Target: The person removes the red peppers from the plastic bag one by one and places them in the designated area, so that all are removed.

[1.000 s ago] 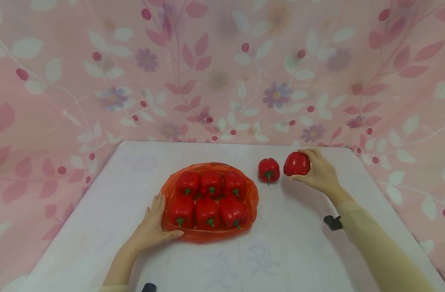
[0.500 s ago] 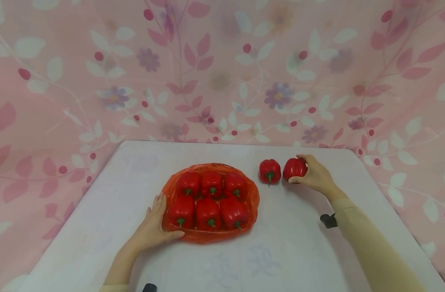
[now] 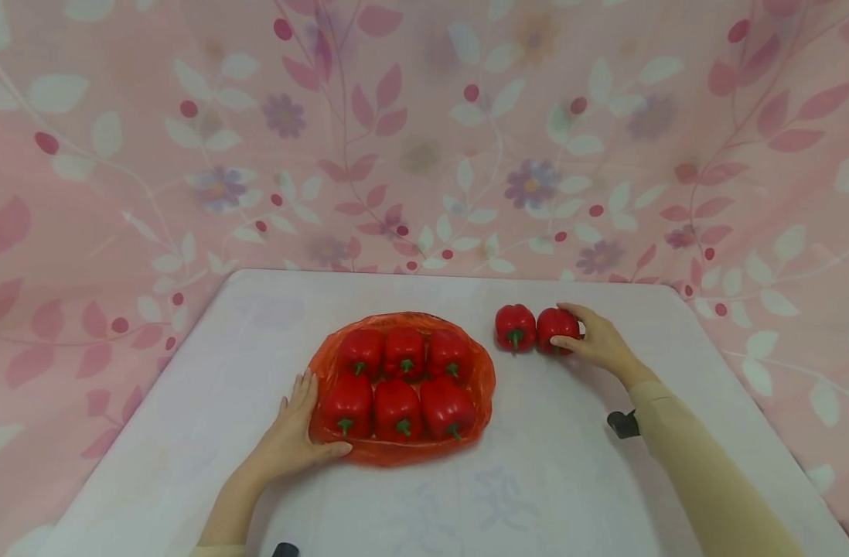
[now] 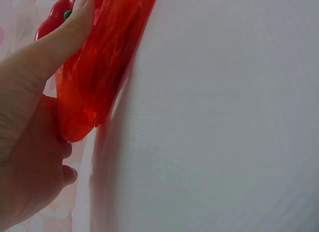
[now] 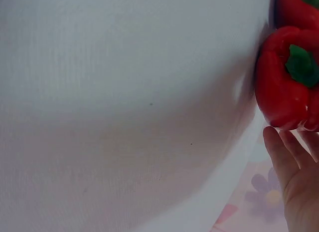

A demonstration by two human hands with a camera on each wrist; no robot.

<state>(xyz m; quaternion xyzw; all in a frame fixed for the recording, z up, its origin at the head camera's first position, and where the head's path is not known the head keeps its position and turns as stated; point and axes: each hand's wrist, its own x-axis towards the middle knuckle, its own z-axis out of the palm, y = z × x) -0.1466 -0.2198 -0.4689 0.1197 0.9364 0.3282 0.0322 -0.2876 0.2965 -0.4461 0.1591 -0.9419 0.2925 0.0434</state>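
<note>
A red plastic bag (image 3: 404, 452), rolled low like a tray, holds two rows of red bell peppers (image 3: 397, 398) with green stems. My left hand (image 3: 285, 437) lies against its left side, fingers extended, the thumb along the front rim; in the left wrist view the thumb overlaps the bag's red film (image 4: 99, 67). To the right, my right hand (image 3: 601, 344) holds a red bell pepper (image 3: 550, 326) between thumb and fingers, down at table level. In the right wrist view its fingertips (image 5: 271, 134) meet that pepper's side. Immediately left stands another bell pepper (image 3: 513, 321).
A white table (image 3: 424, 510) with faint marks near its front bears everything. Pink flowered cloth (image 3: 424, 139) hangs behind and along both sides. A black wrist camera (image 3: 625, 424) sticks out below the right sleeve.
The right hand has brought its bell pepper down and slightly left, beside the other loose pepper, and its stem now points toward me. The left hand and the bag have stayed put.
</note>
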